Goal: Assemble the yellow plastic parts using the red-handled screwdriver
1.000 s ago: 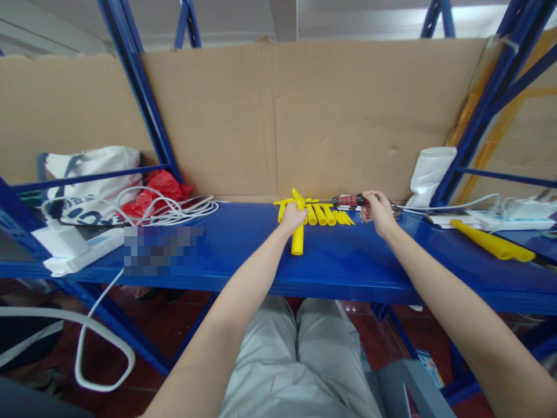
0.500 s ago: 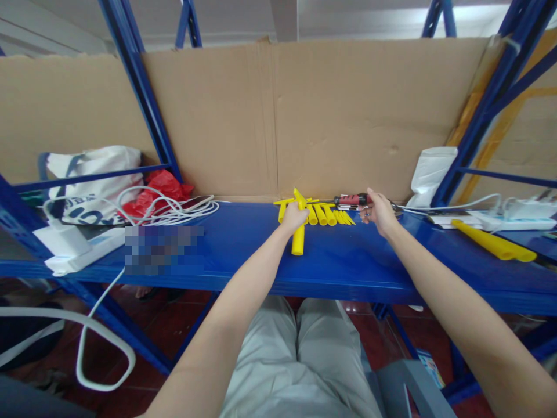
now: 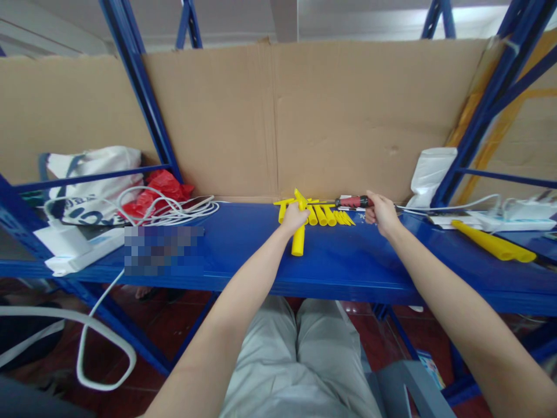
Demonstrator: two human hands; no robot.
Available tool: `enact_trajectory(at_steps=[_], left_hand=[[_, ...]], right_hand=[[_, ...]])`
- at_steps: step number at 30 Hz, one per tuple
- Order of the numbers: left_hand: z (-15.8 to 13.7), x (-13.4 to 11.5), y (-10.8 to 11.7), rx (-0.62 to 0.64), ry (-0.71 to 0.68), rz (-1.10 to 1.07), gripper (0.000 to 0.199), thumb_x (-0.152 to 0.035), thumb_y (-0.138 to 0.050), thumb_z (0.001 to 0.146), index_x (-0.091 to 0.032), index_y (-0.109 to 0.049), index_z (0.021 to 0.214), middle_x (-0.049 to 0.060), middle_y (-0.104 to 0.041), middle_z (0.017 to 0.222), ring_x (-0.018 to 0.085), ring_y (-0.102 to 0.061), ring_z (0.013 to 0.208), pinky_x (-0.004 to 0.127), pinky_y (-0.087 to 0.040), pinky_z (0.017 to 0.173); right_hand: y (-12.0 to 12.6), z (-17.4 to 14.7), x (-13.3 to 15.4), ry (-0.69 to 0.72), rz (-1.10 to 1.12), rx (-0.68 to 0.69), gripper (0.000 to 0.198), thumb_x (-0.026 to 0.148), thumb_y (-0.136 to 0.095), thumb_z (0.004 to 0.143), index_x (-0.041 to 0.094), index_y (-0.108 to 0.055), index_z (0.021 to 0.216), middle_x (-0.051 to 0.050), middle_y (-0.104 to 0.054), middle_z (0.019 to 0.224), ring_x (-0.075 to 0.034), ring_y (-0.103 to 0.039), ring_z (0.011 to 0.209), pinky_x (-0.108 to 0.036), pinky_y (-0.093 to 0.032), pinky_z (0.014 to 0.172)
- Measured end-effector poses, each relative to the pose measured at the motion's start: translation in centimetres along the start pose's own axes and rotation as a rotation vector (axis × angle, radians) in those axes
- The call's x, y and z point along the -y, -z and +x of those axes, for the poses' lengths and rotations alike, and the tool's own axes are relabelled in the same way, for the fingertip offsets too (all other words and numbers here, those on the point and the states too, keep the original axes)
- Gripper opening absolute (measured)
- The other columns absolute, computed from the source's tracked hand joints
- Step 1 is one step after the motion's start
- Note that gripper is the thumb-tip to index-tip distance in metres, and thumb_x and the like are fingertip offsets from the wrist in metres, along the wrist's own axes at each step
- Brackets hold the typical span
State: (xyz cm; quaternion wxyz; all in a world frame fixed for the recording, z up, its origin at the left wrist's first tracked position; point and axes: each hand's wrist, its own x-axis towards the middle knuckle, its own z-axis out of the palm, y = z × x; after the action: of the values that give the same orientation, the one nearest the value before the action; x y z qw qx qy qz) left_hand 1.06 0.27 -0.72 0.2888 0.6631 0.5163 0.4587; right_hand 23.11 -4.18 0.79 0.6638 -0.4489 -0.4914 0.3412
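My left hand point(image 3: 296, 218) is closed around a yellow tube piece point(image 3: 298, 241), whose round end points toward me; a slanted yellow part shows above my fingers. My right hand point(image 3: 383, 212) grips the rear of a screwdriver-like tool point(image 3: 354, 201) with a red and black handle. Its thin shaft points left at the yellow piece in my left hand; I cannot tell if the tip touches it. Several short yellow tubes point(image 3: 322, 215) lie in a row between my hands, with small pointed yellow pieces point(image 3: 345, 218) at the row's right end.
The blue shelf point(image 3: 243, 255) is backed by a cardboard sheet point(image 3: 348, 116). Longer yellow tubes point(image 3: 496, 244) and a white power strip point(image 3: 517, 220) lie at the right. Coiled white cable point(image 3: 174, 215), a red bag point(image 3: 163, 186) and a white tote bag point(image 3: 100, 174) are at the left.
My right hand's fingers have closed more around the tool's rear end, and its handle has turned slightly. My left hand and the yellow piece stay where they were.
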Motion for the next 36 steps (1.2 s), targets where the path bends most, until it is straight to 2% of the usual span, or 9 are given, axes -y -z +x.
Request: enact_trajectory(at_steps=[5,7,11,16,22,25,27,33,36], left_hand=[[-0.01,-0.03,0.01,0.004,-0.003,-0.005,0.013,-0.009,-0.051,0.074,-0.012,-0.061,0.081,0.005,-0.065,0.072,0.015,-0.063,0.064,0.024,-0.049,0.061],[-0.08,-0.13,0.06,-0.001,-0.001,-0.004,0.011,-0.008,-0.051,0.074,-0.012,-0.060,0.080,0.005,-0.065,0.071,0.015,-0.062,0.064,0.024,-0.049,0.061],[-0.24,-0.34,0.11,0.004,0.009,-0.019,0.010,-0.007,-0.052,0.072,-0.013,-0.059,0.076,0.004,-0.064,0.069,0.015,-0.062,0.065,0.024,-0.049,0.062],[-0.31,-0.44,0.12,0.005,0.014,-0.028,0.010,-0.006,-0.052,0.071,-0.014,-0.058,0.074,0.003,-0.062,0.066,0.014,-0.061,0.063,0.023,-0.048,0.061],[-0.43,-0.61,0.22,0.030,0.038,-0.020,0.009,-0.006,-0.051,0.072,-0.013,-0.057,0.072,-0.001,-0.056,0.059,0.011,-0.054,0.051,0.023,-0.046,0.057],[-0.56,-0.74,0.25,0.036,0.053,-0.022,0.008,-0.006,-0.052,0.071,-0.013,-0.056,0.072,-0.001,-0.054,0.057,0.011,-0.053,0.051,0.023,-0.046,0.057],[-0.63,-0.79,0.25,0.040,0.058,-0.018,0.008,-0.006,-0.053,0.070,-0.014,-0.056,0.071,-0.001,-0.054,0.057,0.011,-0.055,0.053,0.022,-0.046,0.058],[-0.57,-0.72,0.27,0.033,0.052,0.025,0.010,-0.006,-0.052,0.071,-0.015,-0.053,0.068,0.000,-0.055,0.060,0.012,-0.056,0.057,0.022,-0.046,0.059],[-0.49,-0.60,0.28,0.028,0.055,0.053,0.008,-0.006,-0.052,0.072,-0.014,-0.055,0.069,0.001,-0.058,0.062,0.013,-0.059,0.061,0.023,-0.047,0.062]], right_hand=[[-0.20,-0.17,0.46,-0.122,0.078,0.025,0.028,0.043,-0.059,0.074,0.021,-0.042,0.072,0.006,-0.040,0.041,-0.009,-0.037,0.032,-0.020,-0.027,0.030],[-0.37,-0.31,0.51,-0.123,0.049,-0.005,0.030,0.047,-0.057,0.076,0.022,-0.042,0.071,0.006,-0.041,0.041,-0.009,-0.037,0.031,-0.021,-0.026,0.029],[-0.51,-0.44,0.40,-0.104,0.031,-0.069,0.034,0.046,-0.056,0.080,0.023,-0.037,0.065,0.011,-0.023,0.033,-0.007,-0.023,0.026,-0.019,-0.021,0.028],[-0.48,-0.17,0.49,-0.080,0.081,-0.080,0.023,0.031,-0.060,0.076,0.021,-0.042,0.068,0.009,-0.033,0.038,-0.007,-0.033,0.030,-0.018,-0.024,0.029],[-0.34,-0.08,0.33,-0.213,0.092,-0.019,0.026,0.043,-0.051,0.084,0.021,-0.041,0.073,0.006,-0.043,0.043,-0.009,-0.038,0.031,-0.020,-0.027,0.030],[-0.11,0.08,0.03,-0.215,0.059,-0.040,0.034,0.051,-0.047,0.085,0.023,-0.036,0.070,0.009,-0.033,0.037,-0.008,-0.030,0.027,-0.020,-0.025,0.029],[-0.03,0.23,-0.08,-0.186,0.053,-0.063,0.034,0.049,-0.049,0.085,0.023,-0.034,0.069,0.010,-0.027,0.035,-0.007,-0.026,0.027,-0.019,-0.024,0.030],[-0.29,0.05,0.48,-0.196,0.075,-0.039,0.009,0.028,-0.047,0.082,0.020,-0.044,0.078,0.005,-0.044,0.046,-0.009,-0.040,0.034,-0.019,-0.028,0.031],[-0.30,-0.26,0.77,-0.228,0.053,-0.012,0.009,0.028,-0.047,0.083,0.020,-0.047,0.083,0.002,-0.053,0.055,-0.010,-0.046,0.037,-0.020,-0.031,0.032]])
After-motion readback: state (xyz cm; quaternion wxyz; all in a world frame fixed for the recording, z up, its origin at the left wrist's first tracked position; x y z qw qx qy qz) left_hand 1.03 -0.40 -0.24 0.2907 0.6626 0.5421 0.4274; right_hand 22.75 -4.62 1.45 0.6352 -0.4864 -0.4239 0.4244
